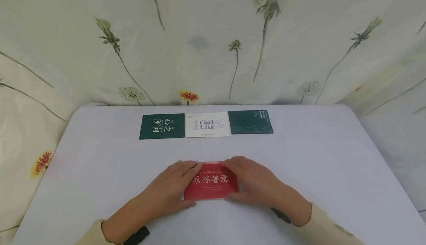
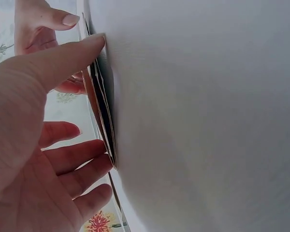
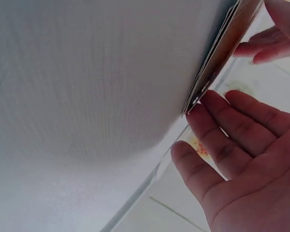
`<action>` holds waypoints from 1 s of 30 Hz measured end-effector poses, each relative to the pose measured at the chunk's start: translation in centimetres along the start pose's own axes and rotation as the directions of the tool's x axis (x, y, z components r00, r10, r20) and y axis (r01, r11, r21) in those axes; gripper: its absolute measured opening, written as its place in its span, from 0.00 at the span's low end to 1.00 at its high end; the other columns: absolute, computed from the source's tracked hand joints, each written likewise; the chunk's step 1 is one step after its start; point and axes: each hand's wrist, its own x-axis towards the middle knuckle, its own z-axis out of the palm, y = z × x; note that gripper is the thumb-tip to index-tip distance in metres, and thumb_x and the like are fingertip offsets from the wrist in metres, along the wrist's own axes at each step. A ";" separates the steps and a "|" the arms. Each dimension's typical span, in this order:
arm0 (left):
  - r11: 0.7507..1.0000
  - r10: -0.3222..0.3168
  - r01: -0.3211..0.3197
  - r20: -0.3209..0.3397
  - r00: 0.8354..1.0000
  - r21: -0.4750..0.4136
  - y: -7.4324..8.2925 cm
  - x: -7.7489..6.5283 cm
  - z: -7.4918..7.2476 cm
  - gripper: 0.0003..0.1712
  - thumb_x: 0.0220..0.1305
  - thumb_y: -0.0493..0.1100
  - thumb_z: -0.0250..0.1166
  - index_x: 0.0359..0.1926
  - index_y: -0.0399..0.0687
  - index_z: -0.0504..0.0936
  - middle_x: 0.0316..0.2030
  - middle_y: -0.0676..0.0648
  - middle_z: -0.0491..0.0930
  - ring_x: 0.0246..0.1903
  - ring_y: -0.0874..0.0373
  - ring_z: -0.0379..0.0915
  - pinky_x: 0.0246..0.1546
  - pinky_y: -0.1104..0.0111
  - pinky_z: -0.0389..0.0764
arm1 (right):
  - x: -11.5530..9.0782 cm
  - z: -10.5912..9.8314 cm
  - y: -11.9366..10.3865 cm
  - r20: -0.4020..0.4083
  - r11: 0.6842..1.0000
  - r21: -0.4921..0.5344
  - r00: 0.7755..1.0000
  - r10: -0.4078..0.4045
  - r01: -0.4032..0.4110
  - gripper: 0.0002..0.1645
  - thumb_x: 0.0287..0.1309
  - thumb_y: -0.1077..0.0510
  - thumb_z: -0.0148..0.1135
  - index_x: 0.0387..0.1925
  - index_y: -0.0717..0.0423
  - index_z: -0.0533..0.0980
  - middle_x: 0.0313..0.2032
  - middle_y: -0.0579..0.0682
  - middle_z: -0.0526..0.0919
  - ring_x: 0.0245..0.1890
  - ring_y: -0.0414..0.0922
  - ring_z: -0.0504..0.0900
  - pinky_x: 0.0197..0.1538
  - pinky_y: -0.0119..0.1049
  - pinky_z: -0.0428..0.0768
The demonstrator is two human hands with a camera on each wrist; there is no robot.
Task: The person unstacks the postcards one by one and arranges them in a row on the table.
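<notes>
A red card (image 1: 211, 189) with white Chinese characters lies on top of a small stack of cards on the table, between both hands. My left hand (image 1: 168, 189) grips the stack's left side, thumb at the near edge and fingers at the far corner. On the other side my right hand (image 1: 254, 182) holds it in the same way. Seen edge-on in the left wrist view, several layers show in the stack (image 2: 102, 108), slightly parted. Fingertips touch the stack's edge (image 3: 215, 63) in the right wrist view.
Farther back, three cards lie side by side: a dark green card with large white characters (image 1: 146, 126), a white "Good Luck" card (image 1: 208, 131) and another green card (image 1: 244, 121). They rest on a white-covered table (image 1: 316, 156). A flower-printed curtain (image 1: 199, 67) hangs behind and at the sides.
</notes>
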 end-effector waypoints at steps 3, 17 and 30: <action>1.000 -0.001 0.001 0.000 1.000 0.000 -0.1 0.0 0.1 0.61 0.45 0.57 0.86 0.77 0.45 0.67 0.71 0.45 0.71 0.70 0.50 0.66 0.71 0.53 0.70 | 0.1 -0.1 0.2 0.009 0.999 0.035 1.000 0.009 -0.009 0.55 0.39 0.41 0.87 0.69 0.49 0.73 0.62 0.45 0.79 0.62 0.44 0.76 0.55 0.43 0.86; 1.000 -0.013 0.013 -0.017 1.000 -0.016 -0.3 0.1 0.2 0.65 0.40 0.58 0.88 0.78 0.49 0.66 0.71 0.49 0.72 0.70 0.52 0.66 0.73 0.52 0.66 | -0.1 -0.1 0.5 -0.002 0.997 0.082 1.000 0.010 -0.010 0.57 0.39 0.43 0.87 0.71 0.50 0.70 0.64 0.46 0.76 0.63 0.44 0.75 0.55 0.44 0.86; 0.999 -0.013 0.012 -0.034 0.999 -0.040 -0.6 0.2 0.2 0.67 0.40 0.58 0.88 0.79 0.49 0.64 0.71 0.49 0.71 0.70 0.54 0.65 0.73 0.53 0.66 | -0.3 -0.2 0.5 -0.029 0.993 0.114 1.000 -0.009 0.013 0.61 0.39 0.43 0.87 0.74 0.49 0.67 0.67 0.46 0.73 0.67 0.45 0.72 0.56 0.44 0.86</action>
